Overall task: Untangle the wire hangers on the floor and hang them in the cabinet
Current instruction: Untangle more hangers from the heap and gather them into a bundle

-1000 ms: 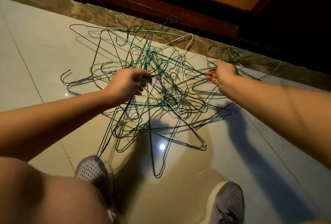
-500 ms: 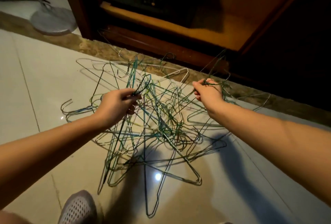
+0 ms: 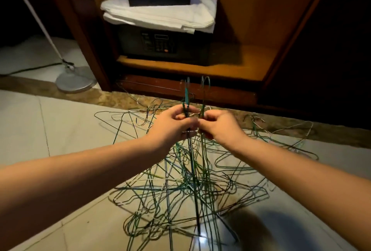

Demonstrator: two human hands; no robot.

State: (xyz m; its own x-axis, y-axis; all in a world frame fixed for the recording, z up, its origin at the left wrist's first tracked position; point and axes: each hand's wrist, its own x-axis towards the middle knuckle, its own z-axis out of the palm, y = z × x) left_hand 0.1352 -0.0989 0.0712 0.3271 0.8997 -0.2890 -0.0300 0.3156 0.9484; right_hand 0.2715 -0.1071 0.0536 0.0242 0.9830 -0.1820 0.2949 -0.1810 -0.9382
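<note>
Pulling together from opposite sides of the tangle, the left hand (image 3: pixel 172 125) and right hand (image 3: pixel 218 128) now each pinch a few hanger necks (image 3: pixel 187 95) upright just in front of the cabinet (image 3: pixel 200 68), but most wire hangers (image 3: pixel 180 186) still lie knotted on the floor (image 3: pixel 60 140), so early days.

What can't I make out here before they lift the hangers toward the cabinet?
Head view only.
- Hanging rail: none shows; the cabinet is cut off by the top edge.
- Count of held hangers: fingers of left hand and right hand cover the necks, and they blur.
- Whether they are free of the pile: overlapping wires hide it.
- Keypad labels on the safe: too small, dim.
</note>
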